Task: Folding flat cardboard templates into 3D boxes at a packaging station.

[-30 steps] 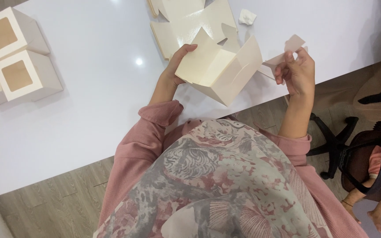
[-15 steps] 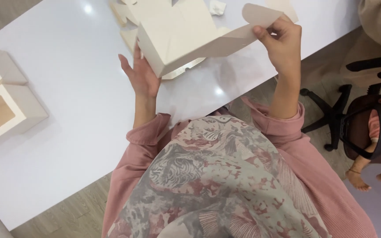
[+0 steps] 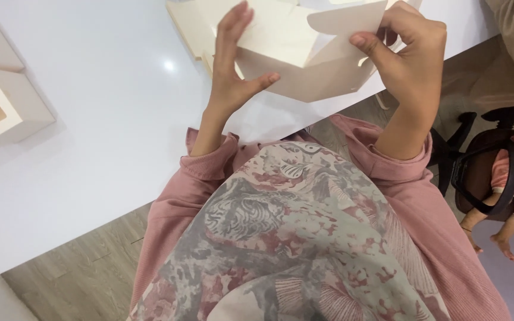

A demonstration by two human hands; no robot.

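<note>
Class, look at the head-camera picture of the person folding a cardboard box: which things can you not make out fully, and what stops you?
- Half-folded box: top cut off by the picture's upper edge; the left hand and right hand cover parts.
- Flat cardboard sheets: mostly hidden behind the box and left hand.
- Finished window box: cut off by the left edge.
- Chair: cut off at the right edge.

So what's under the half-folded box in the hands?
Under the half-folded box lies the white table, with flat cream cardboard showing at its left edge. How far that cardboard extends beneath is covered.
</note>
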